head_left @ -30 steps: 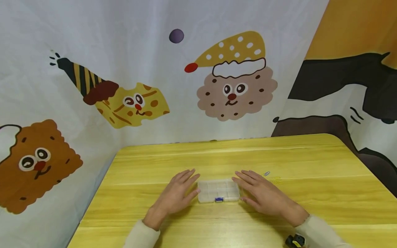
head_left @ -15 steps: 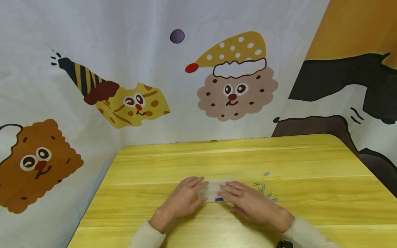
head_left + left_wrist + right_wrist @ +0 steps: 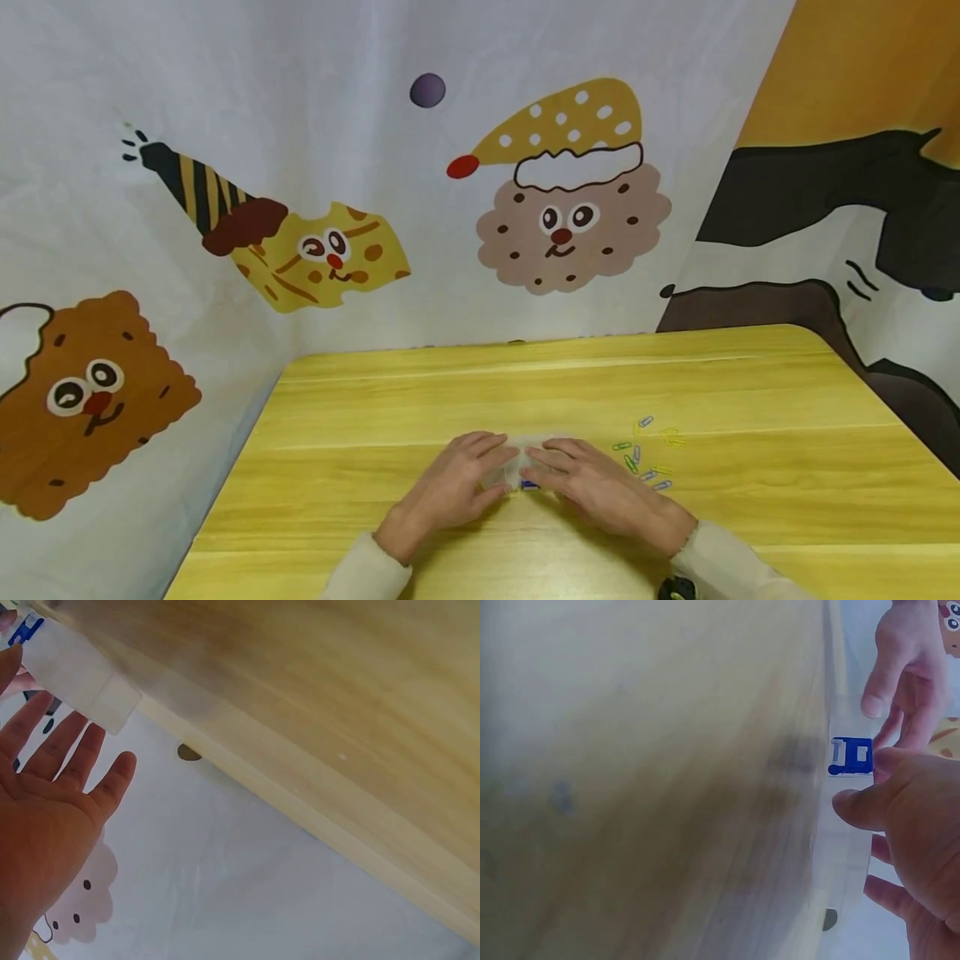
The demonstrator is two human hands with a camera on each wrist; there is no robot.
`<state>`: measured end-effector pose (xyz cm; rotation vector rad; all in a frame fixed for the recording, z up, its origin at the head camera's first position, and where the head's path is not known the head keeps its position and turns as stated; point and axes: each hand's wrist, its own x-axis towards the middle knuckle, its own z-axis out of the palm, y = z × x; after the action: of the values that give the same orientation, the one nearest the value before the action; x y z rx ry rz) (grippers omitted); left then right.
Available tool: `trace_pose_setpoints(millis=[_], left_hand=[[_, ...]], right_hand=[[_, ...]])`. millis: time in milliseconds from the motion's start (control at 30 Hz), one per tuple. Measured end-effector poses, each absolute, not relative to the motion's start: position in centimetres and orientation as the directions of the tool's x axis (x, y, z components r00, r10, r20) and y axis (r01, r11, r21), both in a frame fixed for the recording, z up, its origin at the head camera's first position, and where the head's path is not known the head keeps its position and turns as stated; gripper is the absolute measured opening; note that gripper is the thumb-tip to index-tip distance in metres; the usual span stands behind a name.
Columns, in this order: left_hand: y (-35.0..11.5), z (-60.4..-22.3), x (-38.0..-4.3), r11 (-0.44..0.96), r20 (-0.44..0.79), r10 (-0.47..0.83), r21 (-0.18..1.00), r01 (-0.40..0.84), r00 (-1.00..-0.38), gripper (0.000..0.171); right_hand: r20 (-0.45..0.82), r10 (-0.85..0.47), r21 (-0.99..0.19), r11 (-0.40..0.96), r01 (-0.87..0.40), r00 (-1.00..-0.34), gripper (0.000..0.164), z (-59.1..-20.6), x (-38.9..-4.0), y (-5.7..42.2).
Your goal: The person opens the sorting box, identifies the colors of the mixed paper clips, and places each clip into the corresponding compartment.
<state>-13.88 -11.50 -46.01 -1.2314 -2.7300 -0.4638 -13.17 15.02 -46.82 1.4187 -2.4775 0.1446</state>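
Note:
A clear plastic compartment box [image 3: 71, 664] with a blue latch [image 3: 529, 484] lies on the table, largely covered by both hands in the head view. My left hand [image 3: 455, 486] rests over its left part, fingers spread and nearly straight. On the right part lies my right hand [image 3: 596, 486], fingers extended across the lid. In the right wrist view, the right thumb touches the front beside the latch, and the index finger reaches near the latch. The lid looks closed. Several coloured paper clips [image 3: 631, 464] are scattered right of the right hand.
The yellow wood-grain table [image 3: 375, 392] reaches back to a printed cloth [image 3: 360, 125] with cartoon biscuits. A dark wrist device [image 3: 677, 588] shows at the right sleeve.
Both hands have slid inward over the box until their fingertips nearly meet. The right hand's move left has uncovered more paper clips. The box has stayed in about the same place.

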Motion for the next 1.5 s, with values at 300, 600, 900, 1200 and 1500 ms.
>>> trace_pose_setpoints(millis=[300, 600, 900, 1200, 1500], left_hand=[[-11.2, -46.4, -14.1, 0.651, 0.21, 0.713, 0.153, 0.743, -0.668, 0.055], [-10.6, -46.5, -14.4, 0.648, 0.263, 0.729, 0.035, 0.761, -0.632, 0.053], [-10.1, -46.4, -14.8, 0.655, 0.29, 0.721, 0.012, 0.755, -0.63, 0.048], [-9.8, -46.4, -15.1, 0.665, 0.287, 0.712, 0.02, 0.747, -0.641, 0.047], [-9.4, -46.2, -15.2, 0.659, 0.295, 0.71, 0.041, 0.751, -0.639, 0.049]], right_hand=[[0.275, -0.823, -0.005, 0.515, -0.857, -0.497, 0.081, -46.5, -13.3, 15.3], [0.288, -0.802, -0.035, 0.537, -0.843, -0.523, 0.075, -46.1, -13.6, 15.8], [0.374, -0.768, 0.005, 0.561, -0.827, -0.519, 0.052, -46.1, -13.8, 15.2], [0.429, -0.716, 0.036, 0.623, -0.782, -0.551, 0.051, -46.5, -14.0, 14.5], [0.552, -0.663, 0.035, 0.625, -0.78, -0.506, 0.041, -46.9, -14.5, 14.2]])
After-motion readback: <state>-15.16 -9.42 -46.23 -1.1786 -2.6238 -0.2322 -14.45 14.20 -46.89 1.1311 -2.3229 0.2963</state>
